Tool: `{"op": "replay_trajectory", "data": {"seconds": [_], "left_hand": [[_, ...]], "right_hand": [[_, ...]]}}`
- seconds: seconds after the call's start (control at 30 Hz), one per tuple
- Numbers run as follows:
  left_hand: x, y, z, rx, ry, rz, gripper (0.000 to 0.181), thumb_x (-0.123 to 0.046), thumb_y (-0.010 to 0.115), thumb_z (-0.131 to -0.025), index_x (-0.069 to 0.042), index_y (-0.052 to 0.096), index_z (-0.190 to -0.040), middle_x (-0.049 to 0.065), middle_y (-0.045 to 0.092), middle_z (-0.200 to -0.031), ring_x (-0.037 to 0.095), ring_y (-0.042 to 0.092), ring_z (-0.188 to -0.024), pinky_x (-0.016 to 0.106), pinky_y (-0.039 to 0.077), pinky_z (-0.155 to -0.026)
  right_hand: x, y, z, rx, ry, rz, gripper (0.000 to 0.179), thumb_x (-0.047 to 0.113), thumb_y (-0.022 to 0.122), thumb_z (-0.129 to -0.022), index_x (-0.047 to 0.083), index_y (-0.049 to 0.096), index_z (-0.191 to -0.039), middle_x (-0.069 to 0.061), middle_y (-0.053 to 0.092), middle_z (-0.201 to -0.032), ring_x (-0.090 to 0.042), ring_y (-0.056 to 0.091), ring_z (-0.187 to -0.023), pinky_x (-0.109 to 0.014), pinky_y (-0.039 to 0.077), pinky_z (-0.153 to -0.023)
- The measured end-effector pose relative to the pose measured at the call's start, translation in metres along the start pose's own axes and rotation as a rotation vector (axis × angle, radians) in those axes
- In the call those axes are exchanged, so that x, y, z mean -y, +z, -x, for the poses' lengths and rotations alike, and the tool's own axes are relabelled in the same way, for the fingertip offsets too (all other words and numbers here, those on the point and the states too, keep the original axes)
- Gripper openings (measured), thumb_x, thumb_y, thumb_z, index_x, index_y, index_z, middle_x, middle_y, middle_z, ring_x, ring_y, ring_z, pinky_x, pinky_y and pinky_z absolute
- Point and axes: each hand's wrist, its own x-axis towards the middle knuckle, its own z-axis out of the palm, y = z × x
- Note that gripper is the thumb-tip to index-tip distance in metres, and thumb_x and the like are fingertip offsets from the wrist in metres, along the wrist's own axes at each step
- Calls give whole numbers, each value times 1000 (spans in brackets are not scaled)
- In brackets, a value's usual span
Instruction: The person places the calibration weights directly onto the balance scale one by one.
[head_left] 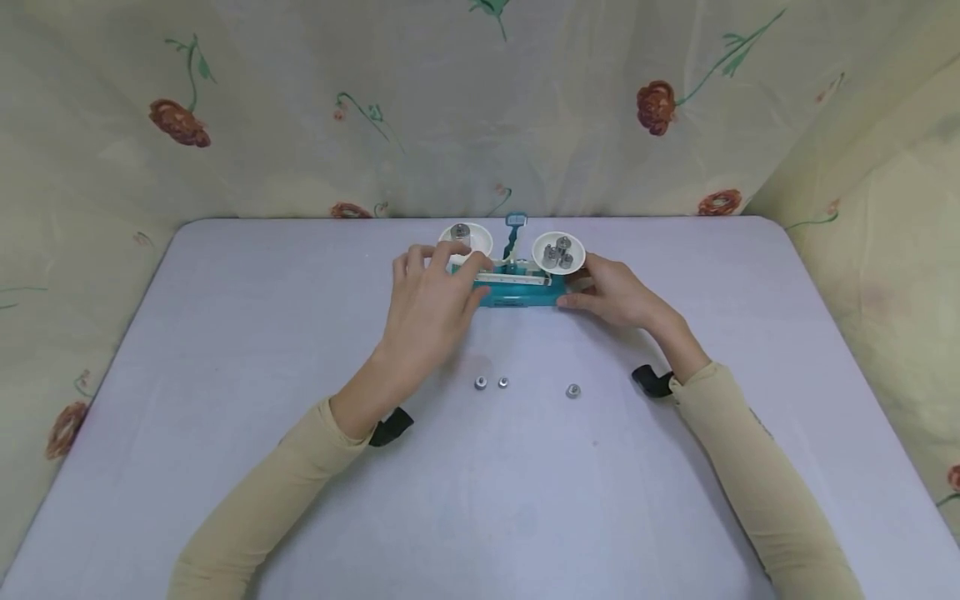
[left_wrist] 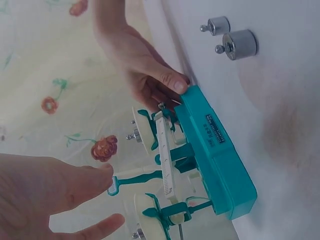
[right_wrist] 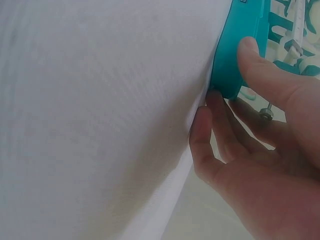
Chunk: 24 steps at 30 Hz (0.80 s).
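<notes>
A teal balance scale point(head_left: 517, 296) with a white beam point(left_wrist: 166, 155) stands at the far side of the table. Its left pan point(head_left: 480, 237) bears a large metal weight point(head_left: 460, 232); the right pan point(head_left: 537, 250) carries several smaller ones point(head_left: 563, 243). My right hand point(head_left: 618, 292) holds the right end of the base, thumb point(right_wrist: 255, 62) on its front and fingers round the end. Above the left pan and beam hovers my left hand point(head_left: 427, 304), its fingers spread and nothing between them. Part of the left pan is hidden behind it.
Three small metal weights stand on the table in front of the scale: two close together, the left point(head_left: 481, 382) and the middle one point(head_left: 503, 382), and one apart point(head_left: 573, 391). A flowered cloth point(head_left: 420, 108) hangs behind the table's far edge.
</notes>
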Motion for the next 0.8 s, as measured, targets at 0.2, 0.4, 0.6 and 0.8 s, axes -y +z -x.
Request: {"op": "replay_trajectory", "data": {"seconds": [0.2,0.4,0.6,0.8], "left_hand": [[-4,4,5,24,44,29,28,-31,70,-106,-24,71,-133,13,67,-145,45,57,-133,60,45,-112],[-6,7,9,47,65,31,28,-32,71,-105,-23,73,-132,12,69,-144,46,59,-133,60,46,-112],[-7,10,13,141,81,-10,34,-37,76,-102,-24,72,-133,13,69,-143,47,61,-129,61,48,-110],[-11,12,16,231,87,-9,40,-40,80,-98,-26,71,-134,15,65,-146,47,57,-132,62,45,-112]], "right_hand": [[1,-1,0,-1,6,4,73,17,76,-102,0,38,-162,-27,59,-151,-45,59,-142,-60,49,-118],[1,-1,-1,1,7,14,73,17,76,-102,-1,38,-162,-27,60,-150,-45,59,-141,-59,50,-117],[2,-1,-2,-2,-2,10,73,17,76,-102,-1,39,-161,-27,60,-150,-45,59,-141,-59,50,-117],[1,0,-2,4,13,9,74,18,77,-101,1,38,-162,-27,60,-151,-44,59,-141,-59,49,-118]]}}
